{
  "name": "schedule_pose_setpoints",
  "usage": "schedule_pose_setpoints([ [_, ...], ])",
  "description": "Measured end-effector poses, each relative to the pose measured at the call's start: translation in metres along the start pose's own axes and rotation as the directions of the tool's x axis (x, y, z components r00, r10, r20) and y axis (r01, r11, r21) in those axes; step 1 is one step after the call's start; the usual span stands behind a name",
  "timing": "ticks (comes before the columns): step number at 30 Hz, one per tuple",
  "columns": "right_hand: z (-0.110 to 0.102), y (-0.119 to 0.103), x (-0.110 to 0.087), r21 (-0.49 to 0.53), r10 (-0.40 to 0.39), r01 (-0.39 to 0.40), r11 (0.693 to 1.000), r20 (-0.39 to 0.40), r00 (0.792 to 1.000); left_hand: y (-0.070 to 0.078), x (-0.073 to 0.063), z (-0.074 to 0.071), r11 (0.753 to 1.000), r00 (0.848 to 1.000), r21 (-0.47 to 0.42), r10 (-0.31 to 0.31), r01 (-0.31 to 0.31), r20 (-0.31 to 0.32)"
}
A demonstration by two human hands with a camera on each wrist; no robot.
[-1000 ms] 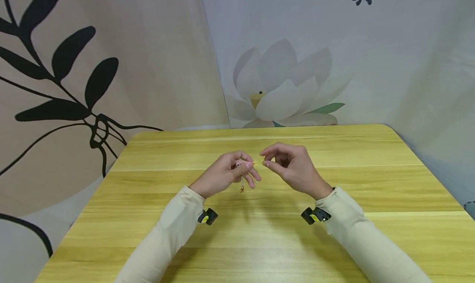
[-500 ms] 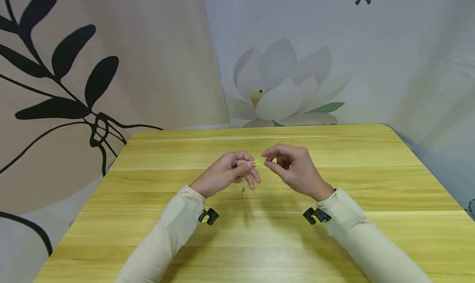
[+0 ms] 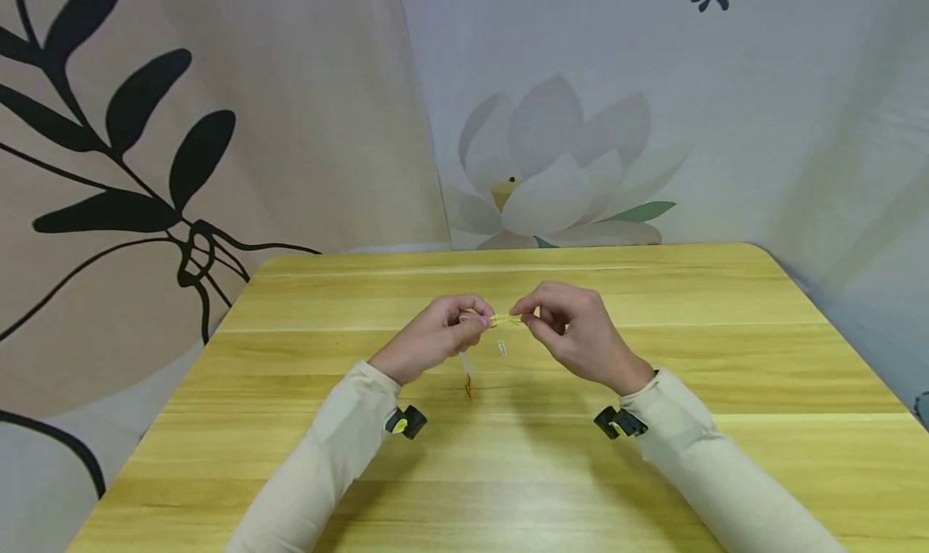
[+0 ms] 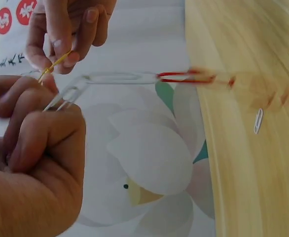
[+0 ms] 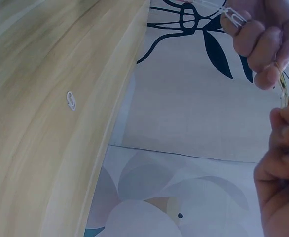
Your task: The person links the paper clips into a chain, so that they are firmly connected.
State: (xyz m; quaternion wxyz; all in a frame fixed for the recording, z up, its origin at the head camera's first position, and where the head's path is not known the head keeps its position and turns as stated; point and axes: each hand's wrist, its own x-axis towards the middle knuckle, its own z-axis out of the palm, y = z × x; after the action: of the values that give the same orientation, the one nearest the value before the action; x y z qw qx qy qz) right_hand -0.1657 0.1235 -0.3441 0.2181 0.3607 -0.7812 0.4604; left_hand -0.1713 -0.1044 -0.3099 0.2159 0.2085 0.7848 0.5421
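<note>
Between my hands, in the head view, stretches a yellow paper clip piece (image 3: 506, 320); whether it is one clip or two linked cannot be made out. My left hand (image 3: 440, 333) pinches its left end, other fingers curled in. From this hand hangs a chain of white paper clips (image 4: 122, 78) ending in red-orange (image 3: 468, 387), blurred in the left wrist view. With thumb and forefinger my right hand (image 3: 573, 323) pinches the yellow piece's right end. A loose white paper clip (image 3: 502, 348) lies on the table below the gap between the hands.
The hands are above a wooden table (image 3: 653, 472). Behind its far edge hangs a pale cloth (image 3: 327, 134) printed with dark leaves and a white flower. Each wrist carries a small black camera (image 3: 408, 422).
The right fingers have closed in on the yellow piece, which now spans both hands. My left fingers have curled inward, uncovering the loose white clip. The hanging chain reaches lower.
</note>
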Motion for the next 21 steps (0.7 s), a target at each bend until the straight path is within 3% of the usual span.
schedule_pose_setpoints([
  [5, 0.000, -0.003, 0.004, 0.003, 0.025, -0.025, 1.000, -0.001, 1.000, 0.001, 0.001, -0.001, 0.999, 1.000, 0.041, 0.001, 0.000, -0.025],
  [12, 0.003, -0.005, 0.008, 0.069, 0.095, -0.097, 0.993, 0.022, 0.995, -0.002, 0.002, 0.001, 0.994, 0.999, 0.107, 0.038, -0.036, -0.014],
  [21, 0.004, -0.001, 0.012, 0.123, 0.182, -0.187, 0.975, 0.053, 0.982, -0.006, 0.001, -0.004, 0.999, 0.999, 0.021, 0.050, -0.050, 0.002],
])
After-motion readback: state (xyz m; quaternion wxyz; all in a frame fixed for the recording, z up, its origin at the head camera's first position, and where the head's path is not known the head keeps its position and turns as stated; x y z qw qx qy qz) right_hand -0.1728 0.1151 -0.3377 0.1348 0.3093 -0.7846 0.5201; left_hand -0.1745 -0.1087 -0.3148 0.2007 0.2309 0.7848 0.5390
